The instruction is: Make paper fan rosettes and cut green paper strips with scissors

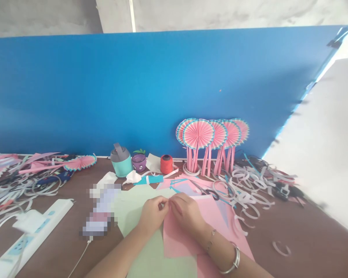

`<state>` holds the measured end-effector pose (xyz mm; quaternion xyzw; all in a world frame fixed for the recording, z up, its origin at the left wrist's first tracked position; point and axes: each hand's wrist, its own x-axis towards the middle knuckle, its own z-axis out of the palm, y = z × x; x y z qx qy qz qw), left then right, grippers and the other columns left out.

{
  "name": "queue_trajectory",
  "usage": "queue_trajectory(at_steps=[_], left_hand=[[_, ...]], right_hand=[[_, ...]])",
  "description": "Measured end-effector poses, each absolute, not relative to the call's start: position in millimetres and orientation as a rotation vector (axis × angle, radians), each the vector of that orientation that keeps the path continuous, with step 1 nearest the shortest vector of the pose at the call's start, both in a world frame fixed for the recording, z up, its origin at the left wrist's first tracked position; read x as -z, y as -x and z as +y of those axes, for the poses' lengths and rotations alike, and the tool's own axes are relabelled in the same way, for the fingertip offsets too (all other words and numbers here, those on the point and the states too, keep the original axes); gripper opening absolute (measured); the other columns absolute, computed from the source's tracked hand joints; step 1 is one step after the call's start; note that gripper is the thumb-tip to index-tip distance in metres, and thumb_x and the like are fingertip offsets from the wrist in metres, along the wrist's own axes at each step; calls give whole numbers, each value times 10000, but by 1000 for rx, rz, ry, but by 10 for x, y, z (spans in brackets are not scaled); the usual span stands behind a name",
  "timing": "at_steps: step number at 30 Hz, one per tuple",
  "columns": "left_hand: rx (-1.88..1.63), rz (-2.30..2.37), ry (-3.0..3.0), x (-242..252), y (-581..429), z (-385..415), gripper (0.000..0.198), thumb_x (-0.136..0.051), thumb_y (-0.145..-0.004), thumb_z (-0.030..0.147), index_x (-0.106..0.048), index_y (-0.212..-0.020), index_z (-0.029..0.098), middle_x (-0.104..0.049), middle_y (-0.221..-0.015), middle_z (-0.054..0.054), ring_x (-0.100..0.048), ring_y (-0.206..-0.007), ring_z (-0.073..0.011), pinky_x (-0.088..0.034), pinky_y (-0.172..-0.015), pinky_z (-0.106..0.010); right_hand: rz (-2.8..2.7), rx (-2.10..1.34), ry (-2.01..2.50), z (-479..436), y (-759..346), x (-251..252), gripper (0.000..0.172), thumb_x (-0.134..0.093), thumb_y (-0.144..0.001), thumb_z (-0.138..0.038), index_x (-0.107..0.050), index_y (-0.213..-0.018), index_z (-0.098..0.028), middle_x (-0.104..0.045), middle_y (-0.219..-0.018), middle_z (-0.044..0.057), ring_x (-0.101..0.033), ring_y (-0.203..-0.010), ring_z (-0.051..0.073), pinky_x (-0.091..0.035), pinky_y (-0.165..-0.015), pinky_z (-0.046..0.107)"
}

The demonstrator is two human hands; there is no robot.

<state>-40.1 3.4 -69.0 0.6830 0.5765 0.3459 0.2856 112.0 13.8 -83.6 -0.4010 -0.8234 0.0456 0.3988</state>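
My left hand (152, 214) and my right hand (187, 212) meet at the top edge of a pink paper sheet (179, 239), both with fingers pinched on it. The pink sheet lies over a pale green sheet (133, 210) on the brown table. A silver bangle sits on my right wrist. Just beyond my hands lie pink, lilac and blue paper scraps (182, 185).
Finished pink paper fans (210, 135) on sticks lean against the blue partition (162, 88). Teal bottle (121, 160), purple pot (139, 161) and red thread spool (166, 164) stand behind. White tape curls (249, 185) litter the right; a power strip (34, 231) and paper strips lie left.
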Motion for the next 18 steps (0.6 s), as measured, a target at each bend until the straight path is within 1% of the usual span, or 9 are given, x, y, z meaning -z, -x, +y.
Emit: queue_trajectory(at_steps=[8, 18], left_hand=[[-923, 1529, -1823, 664, 404, 29, 222, -457, -753, 254, -664, -697, 195, -666, -638, 2, -531, -535, -125, -381, -549, -220], [-944, 1531, -1819, 681, 402, 28, 210, -468, -753, 247, -664, -698, 197, -672, -647, 5, -529, -535, -124, -380, -548, -215]], right_hand=[[-2068, -143, 1001, 147, -1123, 855, 207, -426, -810, -89, -597, -748, -187, -641, -732, 56, -588, -696, 162, -479, -626, 264], [-2071, -156, 986, 135, -1122, 826, 226, -419, -805, -84, -611, -747, -187, -640, -723, 56, -586, -698, 163, -480, -626, 267]])
